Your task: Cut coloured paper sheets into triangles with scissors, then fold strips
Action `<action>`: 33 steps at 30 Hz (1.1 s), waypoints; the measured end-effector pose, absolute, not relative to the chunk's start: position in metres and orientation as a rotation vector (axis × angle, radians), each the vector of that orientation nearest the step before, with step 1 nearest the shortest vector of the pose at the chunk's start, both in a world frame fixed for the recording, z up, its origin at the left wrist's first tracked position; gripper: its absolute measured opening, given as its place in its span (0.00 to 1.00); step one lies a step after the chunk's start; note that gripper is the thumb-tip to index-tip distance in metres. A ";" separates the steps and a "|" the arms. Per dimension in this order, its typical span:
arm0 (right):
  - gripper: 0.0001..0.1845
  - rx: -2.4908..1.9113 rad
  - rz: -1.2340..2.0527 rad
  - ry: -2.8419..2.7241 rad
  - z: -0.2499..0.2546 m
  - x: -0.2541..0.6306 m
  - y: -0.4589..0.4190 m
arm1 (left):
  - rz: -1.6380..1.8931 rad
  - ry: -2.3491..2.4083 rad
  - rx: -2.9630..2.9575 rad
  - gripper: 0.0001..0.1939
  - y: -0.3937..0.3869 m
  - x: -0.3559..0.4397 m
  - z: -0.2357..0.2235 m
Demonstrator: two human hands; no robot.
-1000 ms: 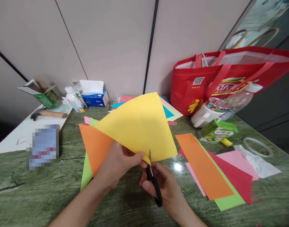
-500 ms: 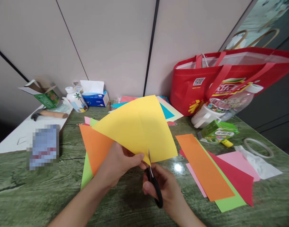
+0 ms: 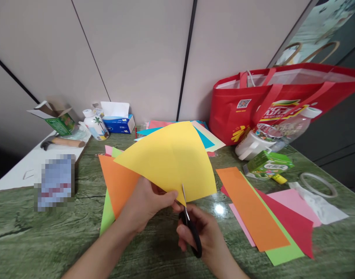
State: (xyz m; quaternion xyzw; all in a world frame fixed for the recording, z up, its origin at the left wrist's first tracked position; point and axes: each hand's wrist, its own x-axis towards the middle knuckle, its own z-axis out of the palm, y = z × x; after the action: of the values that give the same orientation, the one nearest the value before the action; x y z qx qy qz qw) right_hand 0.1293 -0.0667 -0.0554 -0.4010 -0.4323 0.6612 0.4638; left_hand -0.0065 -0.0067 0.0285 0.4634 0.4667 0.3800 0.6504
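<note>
My left hand point(image 3: 154, 201) pinches the lower edge of a yellow sheet of paper point(image 3: 171, 155), thumb on top, the other fingers mostly hidden beneath. The sheet is held up over the table and bows slightly. In my right hand point(image 3: 199, 230) is a pair of scissors point(image 3: 192, 230) with black handles. Their blades point away from me and are at the near edge of the yellow paper, just right of my left thumb, with one blade lying over the sheet. Partly under the left forearm lies an orange sheet point(image 3: 119, 182), with a green sheet point(image 3: 107, 215) below it.
Orange, green, red and pink paper pieces point(image 3: 253, 209) overlap at right. Behind them stand a green box point(image 3: 269, 164), a white mug point(image 3: 250, 145), a clear bottle point(image 3: 296, 126) and a red bag point(image 3: 230, 108). A hammer point(image 3: 64, 142), white bottle point(image 3: 96, 124) and tissue box point(image 3: 119, 122) are at left.
The view has shifted slightly. Both hands keep hold of the yellow paper and the scissors, which stay at nearly the same spot on the paper's near edge.
</note>
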 end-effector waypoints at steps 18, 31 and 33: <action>0.23 -0.988 1.643 -1.004 -0.053 0.128 -0.066 | 1.020 0.990 1.036 0.13 -0.001 -0.014 0.021; 0.22 -0.918 1.636 -0.928 -0.046 0.129 -0.065 | 1.044 1.052 1.026 0.17 -0.007 -0.008 0.017; 0.21 -0.956 1.616 -0.958 -0.045 0.129 -0.065 | 1.025 1.041 1.036 0.16 -0.008 -0.007 0.017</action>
State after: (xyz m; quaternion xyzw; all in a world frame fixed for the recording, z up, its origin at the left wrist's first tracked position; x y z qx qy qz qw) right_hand 0.1290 -0.0651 -0.0451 -0.3942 -0.3950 0.6666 0.4941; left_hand -0.0073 -0.0076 0.0168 0.4514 0.4538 0.4465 0.6252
